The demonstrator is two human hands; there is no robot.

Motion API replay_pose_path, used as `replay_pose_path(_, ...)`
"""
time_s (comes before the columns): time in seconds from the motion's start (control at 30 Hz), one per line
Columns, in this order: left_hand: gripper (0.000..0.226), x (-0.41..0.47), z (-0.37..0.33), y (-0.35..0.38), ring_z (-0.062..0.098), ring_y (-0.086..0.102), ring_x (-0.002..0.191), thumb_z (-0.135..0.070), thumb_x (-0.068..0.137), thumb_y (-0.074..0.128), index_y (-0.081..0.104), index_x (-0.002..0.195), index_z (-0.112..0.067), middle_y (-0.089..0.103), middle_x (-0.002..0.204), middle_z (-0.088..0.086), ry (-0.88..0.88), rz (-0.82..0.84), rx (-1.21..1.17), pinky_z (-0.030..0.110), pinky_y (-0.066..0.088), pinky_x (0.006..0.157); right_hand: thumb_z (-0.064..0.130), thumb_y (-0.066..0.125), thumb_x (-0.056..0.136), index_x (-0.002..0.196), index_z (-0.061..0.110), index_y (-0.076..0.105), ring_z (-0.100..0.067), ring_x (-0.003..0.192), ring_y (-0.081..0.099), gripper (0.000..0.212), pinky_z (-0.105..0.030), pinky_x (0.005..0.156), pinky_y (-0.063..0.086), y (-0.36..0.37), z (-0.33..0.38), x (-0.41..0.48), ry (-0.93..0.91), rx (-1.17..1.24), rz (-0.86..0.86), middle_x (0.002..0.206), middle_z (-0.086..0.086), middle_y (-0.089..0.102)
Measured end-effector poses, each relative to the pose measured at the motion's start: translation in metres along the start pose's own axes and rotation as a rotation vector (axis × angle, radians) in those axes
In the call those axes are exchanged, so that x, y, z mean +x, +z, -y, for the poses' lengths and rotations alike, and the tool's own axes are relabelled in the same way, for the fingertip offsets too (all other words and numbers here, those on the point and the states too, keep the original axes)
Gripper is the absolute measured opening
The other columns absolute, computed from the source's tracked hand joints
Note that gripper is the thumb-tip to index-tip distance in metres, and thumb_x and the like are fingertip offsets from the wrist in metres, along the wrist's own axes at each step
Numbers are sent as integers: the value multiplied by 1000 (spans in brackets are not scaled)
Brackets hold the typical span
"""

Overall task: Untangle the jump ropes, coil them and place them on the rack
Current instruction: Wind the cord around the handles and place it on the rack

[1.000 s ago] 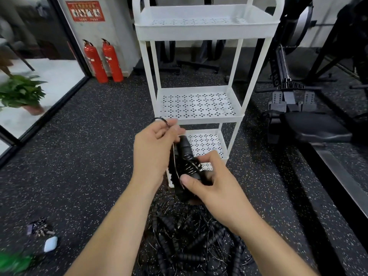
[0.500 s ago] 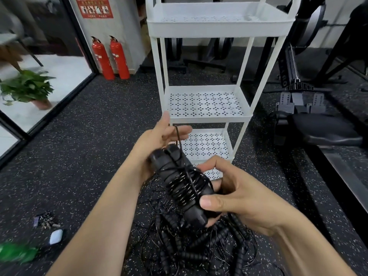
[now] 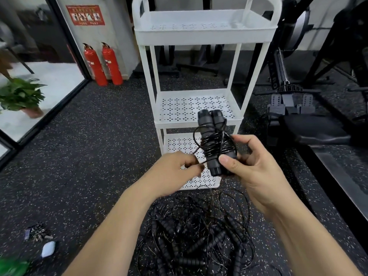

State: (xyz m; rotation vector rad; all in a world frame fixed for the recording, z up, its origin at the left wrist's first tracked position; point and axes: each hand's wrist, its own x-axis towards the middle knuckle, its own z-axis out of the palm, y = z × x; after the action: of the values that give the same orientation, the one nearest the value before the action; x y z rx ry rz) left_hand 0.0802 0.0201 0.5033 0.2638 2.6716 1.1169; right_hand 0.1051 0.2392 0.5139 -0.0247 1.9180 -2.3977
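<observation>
At the bottom centre of the frame, on the speckled floor between my forearms, lies the tangle of jump ropes, thin black cords and ribbed handles not yet sorted. Above it, at mid-frame, my left grip is pinched on the loose cord end. My right grip is clamped round the lower part of the bundle. The bundle is 2 black handles held upright side by side, with cord wound round their middle.

I judge the step in hand to be finishing the coil of 1 rope, as a last loop hangs slack to the left of the handles. The next move calls for drawing that slack snug and tucking the end under a turn, so the winding cannot spring loose. Then the bundle goes onto the white 3-shelf rack just beyond my hands.

No brand shows on the handles. At upper left, 2 red fire extinguishers stand by the wall, their labels too small to read. The writing on the red sign above them is too blurred to read.
</observation>
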Motion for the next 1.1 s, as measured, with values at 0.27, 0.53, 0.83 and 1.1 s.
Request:
replay_pose_path(0.27, 28, 1, 1, 12, 11, 58, 89, -24, 94, 77, 67, 69, -14, 60, 84, -9, 92, -177, -578, 37, 41, 94, 8, 81, 93, 136, 28, 57, -31, 98, 79, 53, -48, 99, 62, 1, -7, 5, -94, -162, -57, 97, -13, 81)
replay_pose_path(0.53, 19, 4, -16, 33, 22, 67, 92, -23, 101, 70, 67, 93, -6, 69, 91, 9, -159, -252, -1308, 41, 58, 97, 23, 84, 95, 137, 42, 49, -16, 96, 79, 58, -55, 99, 58, 2, -20, 7, -164, -429, -148, 97, 5, 82)
replay_pose_path(0.83, 19, -4, -24, 42, 18, 69, 100, -23, 107, 61, 70, 112, -8, 72, 105, 7, -128, -208, -1413, 36, 55, 101, 22, 86, 93, 131, 38, 54, -11, 93, 79, 52, -45, 94, 62, 2, -29, 10, -150, -342, -296, 97, 8, 82)
replay_pose_path(1.1, 17, -9, -21, 43, 20, 73, 101, -14, 107, 61, 76, 108, -6, 76, 99, 8, -10, -334, -1151, 37, 59, 98, 27, 87, 92, 125, 35, 56, -6, 92, 77, 46, -43, 96, 61, 5, -28, 12, -128, -233, -350, 95, 11, 80)
